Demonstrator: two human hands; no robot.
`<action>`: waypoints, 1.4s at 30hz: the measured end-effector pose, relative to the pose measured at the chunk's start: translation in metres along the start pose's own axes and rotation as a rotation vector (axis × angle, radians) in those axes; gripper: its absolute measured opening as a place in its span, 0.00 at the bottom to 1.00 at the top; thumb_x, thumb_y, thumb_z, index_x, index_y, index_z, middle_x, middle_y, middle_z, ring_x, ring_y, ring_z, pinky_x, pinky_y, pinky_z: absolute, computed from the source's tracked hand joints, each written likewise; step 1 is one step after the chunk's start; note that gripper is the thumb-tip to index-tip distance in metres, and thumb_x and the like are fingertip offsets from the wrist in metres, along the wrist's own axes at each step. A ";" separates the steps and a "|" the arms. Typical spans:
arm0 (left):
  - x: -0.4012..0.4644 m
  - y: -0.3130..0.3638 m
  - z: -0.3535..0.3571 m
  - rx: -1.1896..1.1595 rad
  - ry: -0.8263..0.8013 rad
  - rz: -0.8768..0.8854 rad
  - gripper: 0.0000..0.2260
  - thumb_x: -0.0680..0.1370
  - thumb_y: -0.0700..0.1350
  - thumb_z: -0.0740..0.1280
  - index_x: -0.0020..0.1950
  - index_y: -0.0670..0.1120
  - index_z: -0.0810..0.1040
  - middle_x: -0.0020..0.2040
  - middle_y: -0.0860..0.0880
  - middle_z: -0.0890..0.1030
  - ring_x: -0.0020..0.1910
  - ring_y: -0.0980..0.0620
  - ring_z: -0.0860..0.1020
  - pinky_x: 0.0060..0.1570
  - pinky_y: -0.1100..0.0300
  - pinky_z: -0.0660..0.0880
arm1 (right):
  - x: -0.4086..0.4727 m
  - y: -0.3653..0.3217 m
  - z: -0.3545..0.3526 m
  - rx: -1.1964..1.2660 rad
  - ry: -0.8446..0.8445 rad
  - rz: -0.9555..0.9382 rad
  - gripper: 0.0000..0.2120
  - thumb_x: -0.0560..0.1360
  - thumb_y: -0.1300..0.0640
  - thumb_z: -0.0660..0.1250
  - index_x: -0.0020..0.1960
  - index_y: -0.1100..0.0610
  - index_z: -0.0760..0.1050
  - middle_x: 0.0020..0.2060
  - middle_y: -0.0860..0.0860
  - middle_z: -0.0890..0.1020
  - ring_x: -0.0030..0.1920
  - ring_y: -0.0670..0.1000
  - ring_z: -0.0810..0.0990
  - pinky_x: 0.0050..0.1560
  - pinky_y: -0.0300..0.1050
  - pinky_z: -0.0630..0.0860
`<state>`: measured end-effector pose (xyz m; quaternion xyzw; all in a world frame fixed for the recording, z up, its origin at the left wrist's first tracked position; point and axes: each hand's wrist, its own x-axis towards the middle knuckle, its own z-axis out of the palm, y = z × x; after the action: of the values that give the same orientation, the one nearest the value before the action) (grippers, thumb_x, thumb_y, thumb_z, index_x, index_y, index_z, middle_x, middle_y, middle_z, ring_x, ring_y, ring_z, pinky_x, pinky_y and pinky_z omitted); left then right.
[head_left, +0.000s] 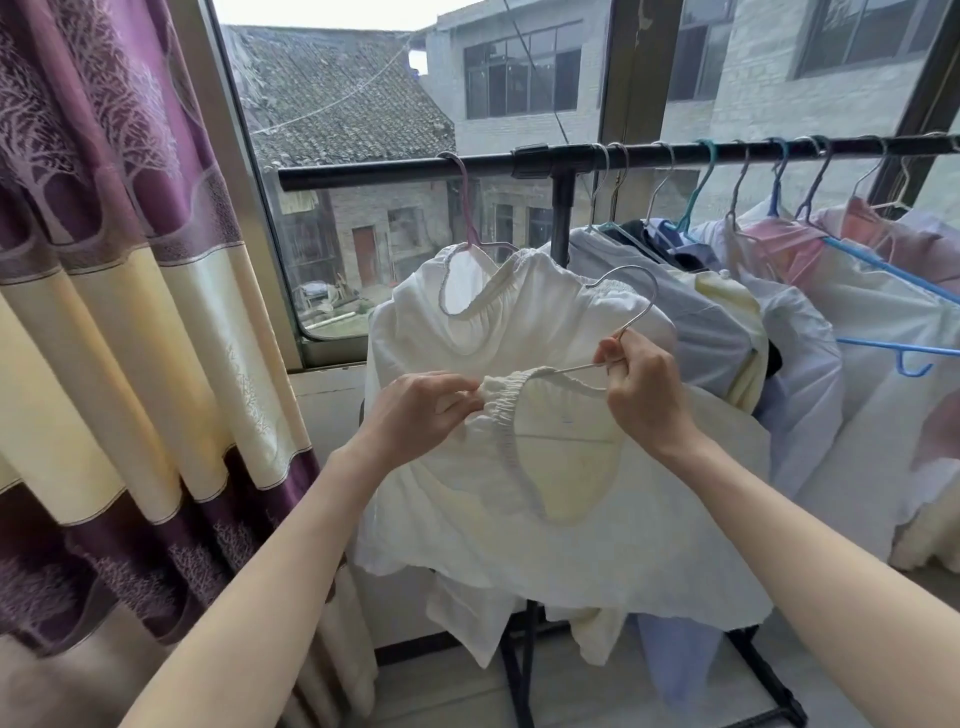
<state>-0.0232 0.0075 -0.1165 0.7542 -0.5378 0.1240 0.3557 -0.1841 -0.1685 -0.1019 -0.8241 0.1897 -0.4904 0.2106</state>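
Observation:
I hold a white garment (582, 499) with an elastic neckline in front of a black clothes rail (395, 169). My left hand (415, 410) pinches the gathered elastic edge at the garment's left shoulder. My right hand (641, 387) grips the neck of a silver wire hanger (631, 299), whose hook rises free above the garment and off the rail. The hanger's arm runs into the neckline. Behind it, a second white garment (415, 332) hangs from a pink hanger (467, 208) on the rail.
Several more clothes hang on coloured hangers along the rail to the right, pale blue shirts (800, 332) among them. A purple and cream curtain (119, 270) hangs at the left. A window (363, 156) behind the rail looks onto tiled roofs. The rail's black stand (524, 670) reaches the floor.

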 end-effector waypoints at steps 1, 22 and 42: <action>0.000 0.004 0.003 0.052 0.001 0.024 0.21 0.70 0.60 0.61 0.50 0.47 0.82 0.45 0.51 0.83 0.45 0.46 0.81 0.42 0.53 0.75 | 0.000 -0.002 0.002 0.013 -0.019 0.012 0.14 0.76 0.58 0.56 0.38 0.64 0.74 0.35 0.58 0.79 0.37 0.53 0.74 0.39 0.44 0.66; -0.029 -0.033 -0.039 0.142 0.559 -0.492 0.19 0.69 0.45 0.52 0.49 0.45 0.80 0.45 0.42 0.81 0.50 0.43 0.73 0.60 0.56 0.55 | -0.040 -0.015 0.028 -0.241 0.026 -0.216 0.13 0.73 0.55 0.58 0.43 0.60 0.79 0.35 0.56 0.82 0.37 0.59 0.80 0.38 0.48 0.76; -0.068 -0.066 -0.110 0.024 0.607 -0.542 0.22 0.68 0.46 0.52 0.51 0.45 0.81 0.44 0.44 0.79 0.54 0.46 0.69 0.55 0.57 0.54 | -0.015 -0.056 0.033 -0.052 -0.235 0.162 0.13 0.77 0.55 0.62 0.59 0.56 0.75 0.50 0.57 0.82 0.52 0.59 0.79 0.54 0.51 0.74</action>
<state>0.0312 0.1418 -0.1032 0.8018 -0.1885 0.2490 0.5095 -0.1555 -0.1083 -0.0973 -0.8630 0.2421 -0.3668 0.2490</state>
